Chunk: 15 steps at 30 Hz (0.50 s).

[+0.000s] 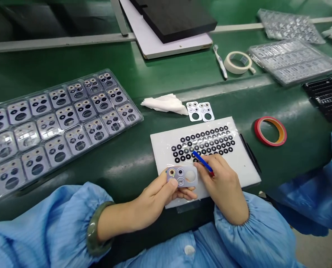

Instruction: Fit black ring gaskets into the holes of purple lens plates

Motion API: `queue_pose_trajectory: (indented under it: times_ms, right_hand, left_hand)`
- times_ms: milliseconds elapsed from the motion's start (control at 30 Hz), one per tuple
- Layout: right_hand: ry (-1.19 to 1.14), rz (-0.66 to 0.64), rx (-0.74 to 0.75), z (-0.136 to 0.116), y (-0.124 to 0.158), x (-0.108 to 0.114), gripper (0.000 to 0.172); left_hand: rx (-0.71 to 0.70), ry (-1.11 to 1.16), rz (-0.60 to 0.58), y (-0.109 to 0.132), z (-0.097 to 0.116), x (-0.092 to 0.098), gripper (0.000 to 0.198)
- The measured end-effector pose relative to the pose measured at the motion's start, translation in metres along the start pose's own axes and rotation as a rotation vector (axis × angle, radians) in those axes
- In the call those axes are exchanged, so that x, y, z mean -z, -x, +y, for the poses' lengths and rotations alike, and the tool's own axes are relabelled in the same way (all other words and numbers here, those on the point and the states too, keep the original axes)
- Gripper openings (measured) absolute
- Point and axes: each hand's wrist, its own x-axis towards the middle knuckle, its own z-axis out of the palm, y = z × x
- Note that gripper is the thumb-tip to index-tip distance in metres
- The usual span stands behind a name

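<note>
Gripping camera-lens plate (182,176) in left hand (157,193); right hand (224,186) pinching blue tool (202,161).

The plate (181,176) in your left hand (154,195) looks matt silvery metal. Your blue pick (202,161), right hand (224,186): smooth plastic. The white sheet (238,163): glossy clear film on top. The tray (138,111): shiny clear plastic. The bench (143,74): glossy green. The wipe (166,103): soft, crumpled.

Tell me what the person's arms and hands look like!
The left sleeve and right sleeve are light blue, loose and crinkly, ending in gathered cuffs. A dull green bangle circles the left wrist. The left hand and right hand are bare, with no gloves. A white button sits on the blue coat front.
</note>
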Motion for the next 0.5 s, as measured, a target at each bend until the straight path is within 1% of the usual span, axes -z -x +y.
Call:
queue_pose_trajectory:
  times_ms: [67, 233, 333, 400, 467, 500]
  right_hand:
    - [-0.029, 0.005, -0.011, 0.0, 0.001, -0.001, 0.008]
    - [-0.094, 0.067, -0.007, 0.003, 0.001, -0.004, 0.01]
    - [-0.182, 0.089, -0.032, 0.002, 0.0, 0.001, 0.007]
    - [-0.275, 0.096, -0.101, 0.0, 0.0, 0.009, 0.006]
    - [-0.398, 0.051, -0.175, -0.005, 0.002, 0.018, 0.007]
    - [-0.462, 0.001, -0.196, -0.008, 0.003, 0.021, 0.008]
  left_hand:
    - [0.008, -0.02, -0.002, 0.001, 0.0, 0.001, 0.028]
    - [0.005, -0.054, -0.019, 0.003, 0.0, 0.001, 0.027]
    - [-0.023, -0.071, -0.032, 0.002, 0.0, 0.002, 0.028]
    - [-0.028, -0.089, -0.031, 0.002, -0.001, 0.002, 0.029]
    - [-0.018, -0.116, -0.025, 0.003, 0.0, 0.002, 0.029]
    - [-0.014, -0.132, -0.023, 0.003, 0.0, 0.001, 0.029]
